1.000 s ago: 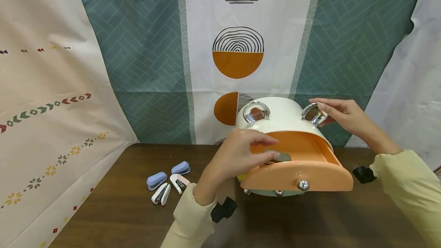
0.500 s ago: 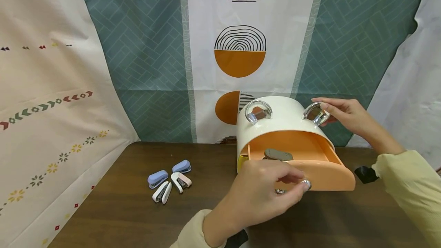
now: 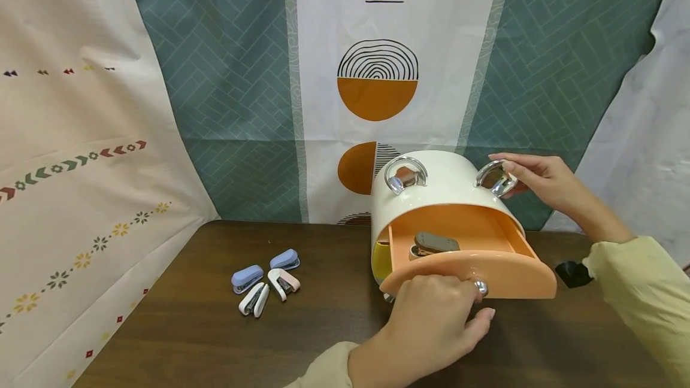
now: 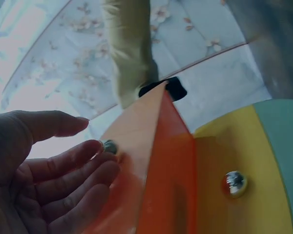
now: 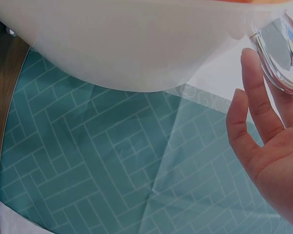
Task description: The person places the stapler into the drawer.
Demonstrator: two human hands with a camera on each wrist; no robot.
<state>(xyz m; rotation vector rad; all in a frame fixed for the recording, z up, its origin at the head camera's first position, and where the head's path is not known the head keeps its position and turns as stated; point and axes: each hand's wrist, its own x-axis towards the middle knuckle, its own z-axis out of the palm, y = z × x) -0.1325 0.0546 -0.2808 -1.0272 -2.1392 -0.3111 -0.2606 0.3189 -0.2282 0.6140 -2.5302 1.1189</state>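
An orange drawer is pulled out of a rounded white desktop storage box. Inside it, near the front left, lies a dark grey mini stapler. My left hand is at the drawer front, its bent fingers against the panel just left of the silver knob. The left wrist view shows that hand's thumb held apart and its fingertips beside the same knob. My right hand grips the right chrome ring on top of the box, thumb in front and fingers behind.
Two blue mini staplers, a white one and a pale pink one lie grouped on the brown table, left of the box. A yellow drawer with its own knob sits below the orange one. Patterned cloth hangs behind.
My left hand has come out of the drawer, leaving the dark grey stapler inside, and moved down to the drawer front by the knob. The right hand keeps its grip on the ring.
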